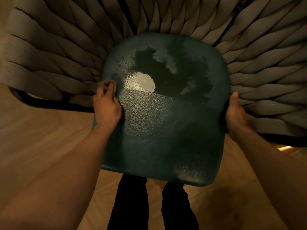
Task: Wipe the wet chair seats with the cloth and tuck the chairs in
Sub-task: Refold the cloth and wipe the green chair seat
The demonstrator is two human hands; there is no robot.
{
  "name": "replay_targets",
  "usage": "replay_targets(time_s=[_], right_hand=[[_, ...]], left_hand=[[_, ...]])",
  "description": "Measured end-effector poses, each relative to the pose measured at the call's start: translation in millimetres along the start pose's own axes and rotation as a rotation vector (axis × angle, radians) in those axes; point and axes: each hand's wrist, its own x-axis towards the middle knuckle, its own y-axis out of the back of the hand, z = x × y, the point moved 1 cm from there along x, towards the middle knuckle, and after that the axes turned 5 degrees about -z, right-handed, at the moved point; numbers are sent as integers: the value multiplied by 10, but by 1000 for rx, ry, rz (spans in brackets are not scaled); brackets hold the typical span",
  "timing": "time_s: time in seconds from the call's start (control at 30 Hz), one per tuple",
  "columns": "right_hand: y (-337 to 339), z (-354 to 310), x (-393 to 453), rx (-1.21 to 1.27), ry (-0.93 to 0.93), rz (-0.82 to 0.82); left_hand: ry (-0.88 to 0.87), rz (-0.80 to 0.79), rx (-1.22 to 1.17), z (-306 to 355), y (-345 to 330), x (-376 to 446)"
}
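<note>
Nearest the camera, two bare forearms reach down over a dark green chair seat (166, 113). The left hand (107, 105) curls its fingers round a small brown cloth (106, 84) at the seat's left edge, apparently to begin wiping. Water pools mid-seat. The right hand (235, 112) grips the right edge, likely steadying it.
</note>
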Motion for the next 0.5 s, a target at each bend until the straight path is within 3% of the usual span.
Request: replay_targets(time_s=[0.13,0.5], right_hand=[[31,28,-14,108,-38,-31],[119,71,-51,263,-64,-77]], left_hand=[[-171,-86,-32,503,-162,-155],[-271,-319,-81,1875,-722,-604]])
